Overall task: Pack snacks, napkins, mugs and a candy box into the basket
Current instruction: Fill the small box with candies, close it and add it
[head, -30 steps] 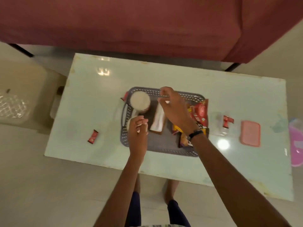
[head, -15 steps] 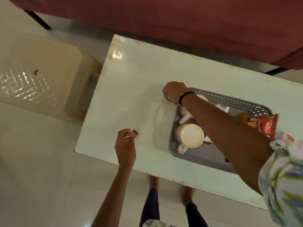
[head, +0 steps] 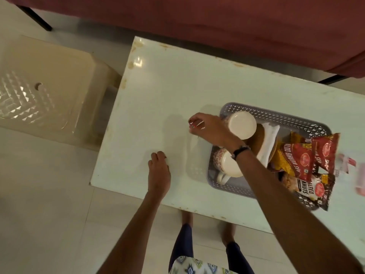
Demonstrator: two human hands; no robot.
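Both hands are curled at frame centre, L hand (head: 159, 171) w/ contents hidden, R hand (head: 207, 126) pinching a small candy (head: 196, 124), to be dropped next into basket (head: 276, 117) at centre-right.

Home living room; sofa (head: 217, 22), low table (head: 167, 91).

pale glossy table (head: 167, 91) with rusty-looking chips along its far and left edges, and a bright patch of light reflecting near the far left corner. dark red sofa (head: 217, 22) runs across the far side, sitting on thin black legs (head: 37, 18). to the left there's a beige plastic stool (head: 43, 84), i think, with a diamond-textured top. floor (head: 39, 204) is light tile, pretty shiny.
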